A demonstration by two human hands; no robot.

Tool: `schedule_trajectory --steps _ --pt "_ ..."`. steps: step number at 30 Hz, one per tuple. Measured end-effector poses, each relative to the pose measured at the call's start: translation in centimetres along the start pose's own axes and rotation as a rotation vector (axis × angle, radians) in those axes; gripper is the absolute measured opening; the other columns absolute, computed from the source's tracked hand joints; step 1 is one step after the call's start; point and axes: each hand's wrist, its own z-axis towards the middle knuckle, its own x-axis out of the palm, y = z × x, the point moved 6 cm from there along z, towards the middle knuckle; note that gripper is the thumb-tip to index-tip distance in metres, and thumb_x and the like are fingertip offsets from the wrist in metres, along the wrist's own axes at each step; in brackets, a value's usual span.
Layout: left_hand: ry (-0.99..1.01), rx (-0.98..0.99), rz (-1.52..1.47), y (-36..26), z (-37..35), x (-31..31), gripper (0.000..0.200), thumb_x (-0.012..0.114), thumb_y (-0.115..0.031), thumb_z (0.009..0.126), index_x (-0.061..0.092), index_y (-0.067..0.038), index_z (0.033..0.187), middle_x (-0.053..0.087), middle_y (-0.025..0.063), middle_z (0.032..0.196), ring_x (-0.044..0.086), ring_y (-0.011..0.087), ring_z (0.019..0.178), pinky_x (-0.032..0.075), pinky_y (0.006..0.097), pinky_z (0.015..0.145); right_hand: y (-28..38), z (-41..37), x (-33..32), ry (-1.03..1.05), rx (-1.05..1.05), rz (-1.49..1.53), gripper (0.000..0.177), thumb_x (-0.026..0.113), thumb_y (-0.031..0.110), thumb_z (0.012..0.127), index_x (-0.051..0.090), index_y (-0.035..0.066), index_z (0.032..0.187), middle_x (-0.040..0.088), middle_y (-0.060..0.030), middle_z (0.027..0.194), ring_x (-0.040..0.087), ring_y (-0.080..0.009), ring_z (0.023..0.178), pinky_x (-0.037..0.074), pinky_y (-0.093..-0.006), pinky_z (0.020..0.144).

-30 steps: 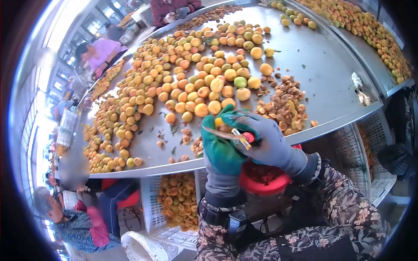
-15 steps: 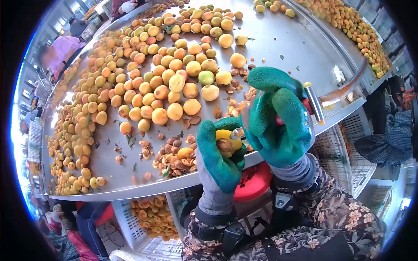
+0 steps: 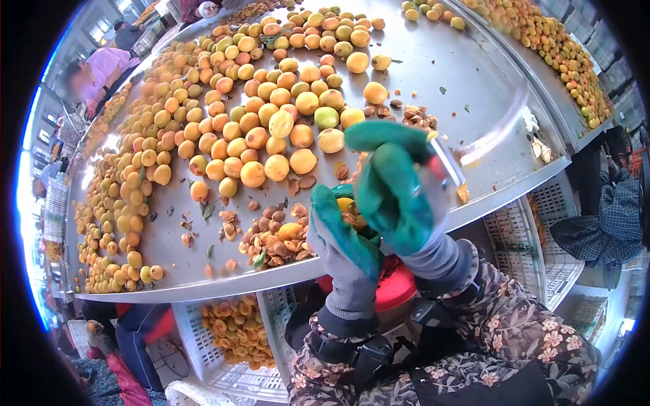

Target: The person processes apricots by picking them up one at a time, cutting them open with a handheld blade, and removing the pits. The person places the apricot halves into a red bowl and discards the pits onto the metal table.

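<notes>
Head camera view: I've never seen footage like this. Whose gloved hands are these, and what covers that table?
No machine here: the camera sits on a person's head, looking down at their own gloved hands. The left hand holds a cut apricot; the right hand grips a metal tool, blurred. Ahead lies a steel table covered with whole apricots, with a heap of pits near its edge. Below it, a white crate holds cut fruit, and a red bowl sits under the hands. Other people work at the far side.
</notes>
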Motion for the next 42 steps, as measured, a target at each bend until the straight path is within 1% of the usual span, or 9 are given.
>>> schedule_trajectory --steps 4,6,10,15,19,22,30,41,42 --pt "0.040 -0.568 -0.552 3.8 -1.4 1.5 0.075 0.069 -0.003 0.069 0.031 0.006 0.133 0.056 0.0175 0.099 0.053 0.0329 0.084 0.042 0.0426 0.075 -2.7 1.4 1.0 -0.021 0.314 0.588 0.027 0.052 0.011 0.090 0.055 -0.006 0.110 0.057 -0.0044 0.071 0.045 -0.0051 0.050 0.034 -0.0191 0.043" --pt "0.121 -0.082 -0.047 0.4 0.6 0.0 0.069 0.068 -0.002 0.070 0.034 0.005 0.130 0.056 0.0174 0.095 0.054 0.0327 0.080 0.043 0.0407 0.072 -0.1 1.0 0.1 -0.146 -0.683 -0.213 0.024 0.053 0.008 0.088 0.056 -0.005 0.107 0.055 -0.0041 0.072 0.045 -0.0063 0.050 0.035 -0.0204 0.044" --pt "0.180 -0.265 -0.270 1.8 0.3 0.7 0.058 0.067 -0.005 0.073 0.040 0.004 0.123 0.056 0.0175 0.092 0.055 0.0333 0.076 0.043 0.0404 0.068 -5.2 -0.2 1.3 0.288 0.280 0.842 0.030 0.053 0.016 0.089 0.050 -0.001 0.113 0.061 -0.0088 0.090 0.057 -0.0125 0.072 0.048 -0.0269 0.065" --pt "-0.125 -0.144 -0.141 1.8 0.5 0.8 0.042 0.065 -0.011 0.076 0.048 0.003 0.112 0.057 0.0162 0.085 0.055 0.0334 0.070 0.044 0.0393 0.063 0.3 0.6 1.8 0.007 -0.100 -0.178 0.028 0.058 0.012 0.083 0.059 -0.001 0.107 0.060 -0.0050 0.085 0.059 -0.0154 0.070 0.048 -0.0274 0.061" --pt "0.071 -0.035 -0.237 0.4 1.9 1.4 0.036 0.063 -0.011 0.076 0.052 0.000 0.108 0.059 0.0131 0.085 0.058 0.0319 0.072 0.045 0.0368 0.064 -2.2 0.9 2.1 0.246 0.332 0.933 0.023 0.063 0.015 0.084 0.059 0.001 0.102 0.059 -0.0065 0.085 0.058 -0.0126 0.071 0.047 -0.0220 0.063" --pt "0.122 -0.088 -0.456 0.4 2.2 1.4 0.033 0.063 -0.008 0.074 0.054 -0.001 0.106 0.060 0.0128 0.088 0.060 0.0304 0.076 0.047 0.0355 0.068 -3.2 0.9 1.0 0.229 0.240 0.305 0.021 0.064 0.017 0.083 0.061 0.002 0.098 0.056 -0.0092 0.098 0.058 -0.0158 0.083 0.047 -0.0249 0.074" --pt "0.166 0.266 -0.257 0.6 2.0 1.2 0.038 0.068 -0.010 0.071 0.052 -0.001 0.105 0.057 0.0131 0.085 0.058 0.0303 0.077 0.045 0.0383 0.065 -4.6 0.6 1.0 0.199 0.353 0.623 0.034 0.069 0.009 0.079 0.056 0.001 0.109 0.059 -0.0069 0.104 0.058 -0.0138 0.093 0.048 -0.0277 0.081" --pt "0.172 0.066 -0.390 2.8 0.0 3.4 0.044 0.069 -0.023 0.078 0.052 -0.002 0.113 0.058 0.0147 0.102 0.057 0.0313 0.094 0.046 0.0380 0.080 -2.1 1.5 2.8 0.372 0.121 0.611 0.030 0.070 0.008 0.076 0.062 0.000 0.104 0.065 -0.0104 0.091 0.061 -0.0131 0.081 0.049 -0.0265 0.073" --pt "0.186 -0.272 0.255 13.8 -6.2 8.9 0.044 0.051 -0.029 0.092 0.042 -0.001 0.125 0.050 0.0122 0.120 0.051 0.0195 0.109 0.046 0.0345 0.090 -0.5 1.5 3.0 0.409 -0.123 0.443 0.034 0.072 0.007 0.073 0.062 -0.001 0.105 0.065 -0.0102 0.092 0.061 -0.0136 0.082 0.049 -0.0264 0.072"
